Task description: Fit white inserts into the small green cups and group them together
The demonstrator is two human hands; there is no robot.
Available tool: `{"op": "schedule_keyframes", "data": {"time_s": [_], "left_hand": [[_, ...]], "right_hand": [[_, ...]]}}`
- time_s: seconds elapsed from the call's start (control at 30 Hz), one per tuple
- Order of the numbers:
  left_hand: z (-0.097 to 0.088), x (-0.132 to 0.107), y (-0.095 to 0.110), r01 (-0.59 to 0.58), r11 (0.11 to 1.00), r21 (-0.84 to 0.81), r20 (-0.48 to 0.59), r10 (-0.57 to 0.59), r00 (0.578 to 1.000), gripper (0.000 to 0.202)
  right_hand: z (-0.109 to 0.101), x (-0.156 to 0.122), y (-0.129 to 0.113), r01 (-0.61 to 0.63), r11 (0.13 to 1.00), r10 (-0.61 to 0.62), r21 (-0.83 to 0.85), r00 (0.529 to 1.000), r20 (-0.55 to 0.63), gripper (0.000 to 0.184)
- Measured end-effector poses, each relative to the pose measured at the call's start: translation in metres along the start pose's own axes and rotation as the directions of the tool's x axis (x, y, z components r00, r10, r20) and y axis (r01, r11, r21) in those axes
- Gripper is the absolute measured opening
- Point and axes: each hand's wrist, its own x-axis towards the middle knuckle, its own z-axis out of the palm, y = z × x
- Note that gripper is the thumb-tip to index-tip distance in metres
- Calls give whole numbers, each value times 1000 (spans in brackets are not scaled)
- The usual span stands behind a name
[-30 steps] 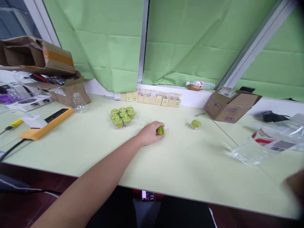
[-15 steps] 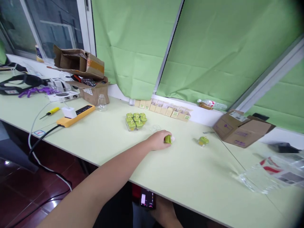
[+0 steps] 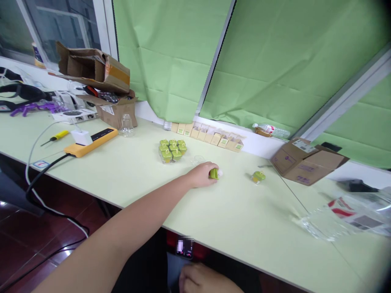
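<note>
On the table, my left hand (image 3: 201, 175) is closed around a small green cap-like lid (image 3: 214, 173), whose hollow side faces right. A small pinkish-white item (image 3: 220, 173) shows just beyond the lid; whether it touches is unclear. Behind the hand lies a clear plastic cup (image 3: 199, 160). Several clear containers with green lids (image 3: 172, 150) stand grouped to the left, and one more green-lidded container (image 3: 258, 176) stands to the right. Below the table edge, my right hand (image 3: 203, 278) rests with curled fingers, apart from a lit phone (image 3: 184, 246); no held thing is visible.
Small cardboard boxes (image 3: 207, 134) line the wall. A yellow power strip (image 3: 91, 142), a screwdriver (image 3: 55, 137) and a clear bottle (image 3: 126, 125) are at left. An open carton (image 3: 308, 160) and a plastic bag (image 3: 345, 215) are at right.
My right hand has come away from the phone and moved down and slightly left. My left hand keeps the green lid. The view has shifted a little.
</note>
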Motion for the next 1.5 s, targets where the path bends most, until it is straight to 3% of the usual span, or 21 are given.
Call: {"op": "schedule_keyframes", "data": {"time_s": [0.07,0.13,0.2,0.23,0.27,0.3,0.33,0.37,0.4,0.5,0.6,0.7,0.8,0.87,0.97,1.17,1.4,1.5], "left_hand": [[0,0,-1,-1,1000,-20,-17,0,1000,39],[1,0,-1,3,999,-38,-32,-4,999,38],[2,0,-2,19,998,-53,-48,-22,999,38],[3,1,-3,36,997,-64,-61,-40,997,38],[4,2,-5,57,995,-79,-77,-64,995,39],[4,3,-7,80,992,-98,-93,-89,992,41],[5,4,-9,100,988,-118,-108,-113,988,43],[6,5,-11,115,984,-137,-123,-132,984,45],[6,5,-14,122,981,-151,-139,-144,980,45],[6,7,-21,124,979,-160,-187,-153,970,41],[7,7,-26,109,984,-143,-222,-139,965,41],[11,7,-29,83,987,-138,-246,-116,962,42],[13,7,-30,51,990,-131,-264,-84,961,40],[12,7,-29,33,993,-118,-260,-63,964,38],[9,5,-24,0,995,-100,-217,-21,976,40],[5,4,-8,-71,994,-82,-179,55,982,48],[6,3,-4,-82,997,-8,-170,79,982,51],[4,3,0,-96,995,28,-174,100,980,49]], "right_hand": [[-42,-27,-31,20,980,-44,198,992,120,21],[-96,-42,-50,82,932,-107,352,993,51,31],[-151,-39,-53,168,903,-115,396,981,-154,33],[-176,-29,-49,234,896,-100,377,935,-342,32],[-197,-14,-41,297,887,-63,352,835,-546,32],[-213,5,-30,350,875,-3,334,695,-719,34],[-224,26,-18,388,858,65,336,567,-821,36],[-230,48,-6,404,844,136,354,477,-869,39],[-232,68,7,405,834,182,375,440,-880,42],[-219,107,37,366,840,218,400,448,-867,45],[-205,112,49,343,874,176,345,439,-881,40],[-202,102,50,335,893,135,301,438,-889,32],[-201,100,48,289,927,66,240,504,-861,28],[-200,103,48,255,953,6,163,523,-853,25],[-197,107,49,205,974,-23,95,508,-861,20],[-197,102,45,191,968,54,163,474,-879,18],[-198,103,46,270,930,76,250,523,-849,21],[-196,101,42,257,939,81,229,481,-873,21]]}}
